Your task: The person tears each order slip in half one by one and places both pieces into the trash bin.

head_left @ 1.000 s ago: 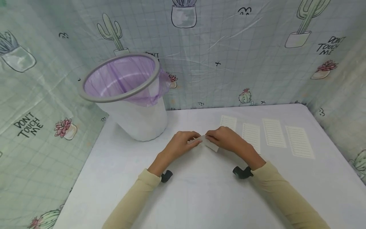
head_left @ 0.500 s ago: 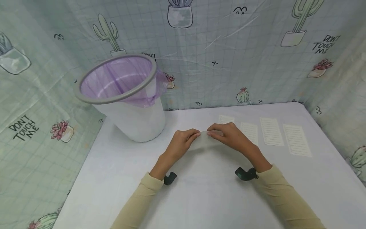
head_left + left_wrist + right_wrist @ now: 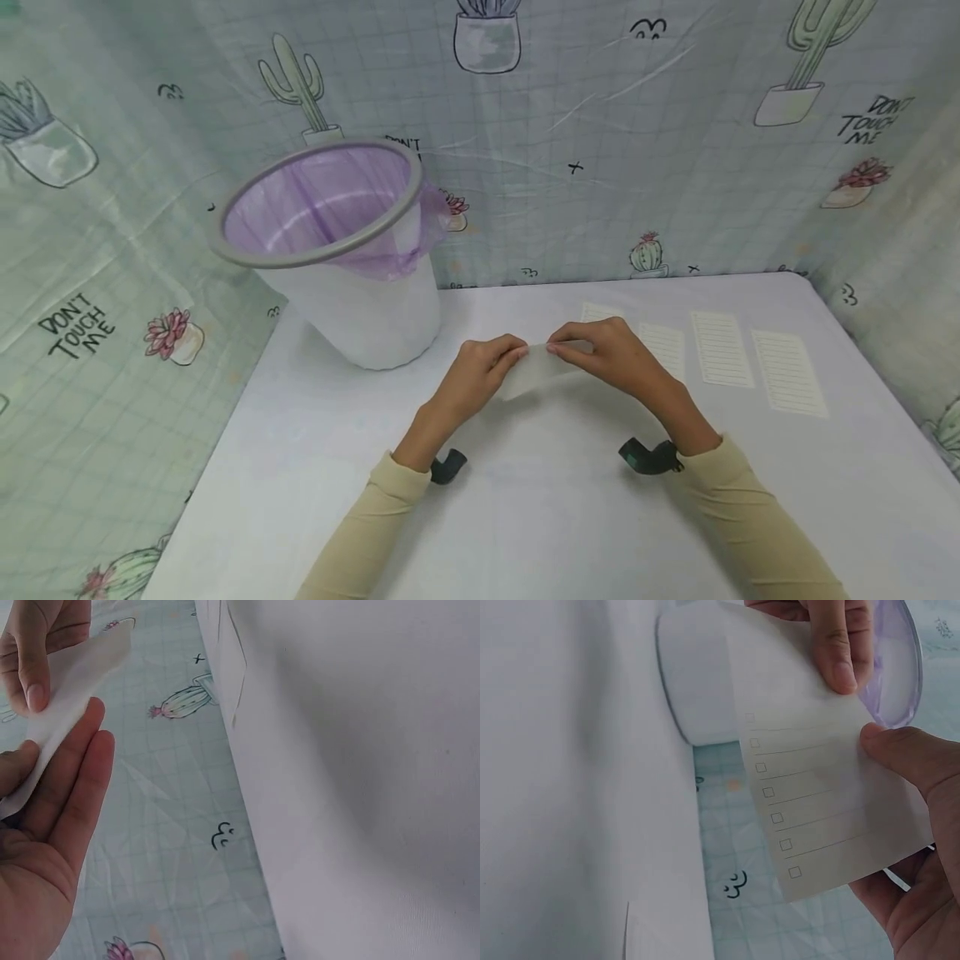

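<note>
A big cloth with cactus pictures [image 3: 547, 208] hangs behind and at the sides. In front of it is the white worktop [image 3: 517, 525]. On its far left part stands a white bin [image 3: 367, 325] with a grey rim and a purple bag [image 3: 307, 200] inside. The bin is up and to the left, so the left hand [image 3: 474, 375] is the nearer one to it. The right hand [image 3: 611, 354] is nearer to the paper slips [image 3: 720, 350], four of them, lying flat at the back right. Both hands are up over the middle of the worktop, thumbs close together, each pinching the same long edge of one piece of paper [image 3: 817, 772]. This paper is right between them, off the worktop, with its long way running from hand to hand and its other long edge hanging down. Its lines start with tiny boxes [image 3: 769, 793].
</note>
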Demonstrator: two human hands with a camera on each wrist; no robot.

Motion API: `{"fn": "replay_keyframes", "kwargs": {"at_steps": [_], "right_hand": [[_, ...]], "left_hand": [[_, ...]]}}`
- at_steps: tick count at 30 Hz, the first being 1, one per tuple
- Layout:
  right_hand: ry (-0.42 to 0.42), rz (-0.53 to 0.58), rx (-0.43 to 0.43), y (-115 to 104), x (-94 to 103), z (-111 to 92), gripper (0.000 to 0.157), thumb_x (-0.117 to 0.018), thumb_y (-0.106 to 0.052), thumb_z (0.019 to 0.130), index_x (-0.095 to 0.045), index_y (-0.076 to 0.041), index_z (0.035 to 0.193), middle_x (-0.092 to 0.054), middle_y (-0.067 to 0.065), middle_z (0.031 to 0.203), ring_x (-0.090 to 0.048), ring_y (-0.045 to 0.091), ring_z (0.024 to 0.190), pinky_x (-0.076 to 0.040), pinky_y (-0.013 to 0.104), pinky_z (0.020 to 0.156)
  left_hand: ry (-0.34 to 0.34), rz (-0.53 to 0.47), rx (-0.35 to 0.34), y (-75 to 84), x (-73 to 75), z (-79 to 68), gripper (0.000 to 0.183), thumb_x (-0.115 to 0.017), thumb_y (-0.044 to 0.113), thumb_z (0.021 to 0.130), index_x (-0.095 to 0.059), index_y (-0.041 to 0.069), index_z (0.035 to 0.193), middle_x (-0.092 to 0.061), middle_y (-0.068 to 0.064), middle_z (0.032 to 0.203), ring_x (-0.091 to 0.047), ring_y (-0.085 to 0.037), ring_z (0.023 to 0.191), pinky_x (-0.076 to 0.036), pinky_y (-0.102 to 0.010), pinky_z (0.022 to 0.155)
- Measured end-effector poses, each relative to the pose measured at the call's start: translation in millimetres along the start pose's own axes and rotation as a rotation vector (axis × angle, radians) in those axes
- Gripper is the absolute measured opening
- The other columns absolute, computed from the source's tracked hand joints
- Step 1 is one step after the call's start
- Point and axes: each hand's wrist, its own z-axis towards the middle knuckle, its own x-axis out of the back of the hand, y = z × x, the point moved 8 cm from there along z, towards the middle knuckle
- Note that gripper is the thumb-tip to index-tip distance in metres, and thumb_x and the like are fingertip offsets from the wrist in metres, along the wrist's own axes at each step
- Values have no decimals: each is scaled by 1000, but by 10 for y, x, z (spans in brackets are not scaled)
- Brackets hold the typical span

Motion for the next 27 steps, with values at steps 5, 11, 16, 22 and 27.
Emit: {"fn": "replay_keyframes", "kwargs": {"at_steps": [5,11,16,22,27], "right_hand": [[20,1,4,-10,-7,-11,8,-76,-14,93,-78,-12,100,-78,0,95,-74,15,87,-59,35,74],[54,15,0,-27,-31,-12,10,-76,-14,93,-78,-12,102,-78,0,97,-74,17,91,-60,38,76],[96,26,2,-42,-4,-47,11,-77,-10,91,-76,-12,102,-78,0,97,-75,18,92,-60,39,76],[145,11,6,-43,94,-38,10,-79,-10,90,-77,-12,100,-78,0,95,-74,18,90,-60,39,77],[188,-5,16,-62,226,-25,10,-80,-10,88,-80,-14,97,-78,-2,92,-74,16,87,-59,38,75]], "left_hand": [[22,-30,9,-29,-6,-8,17,-61,18,104,-75,8,106,-77,-3,96,-66,-9,73,-56,-29,69],[124,-144,23,-94,22,-31,16,-68,16,100,-77,7,109,-77,-6,106,-73,-17,100,-58,-42,88],[156,-246,17,-70,9,-18,14,-69,13,98,-76,7,109,-77,-4,107,-72,-16,102,-58,-40,88],[177,-305,39,-23,14,78,16,-71,19,97,-77,7,106,-77,-4,104,-72,-16,103,-57,-41,93],[209,-320,43,32,48,158,14,-72,19,96,-78,8,103,-78,-5,101,-72,-17,101,-57,-39,91]]}}
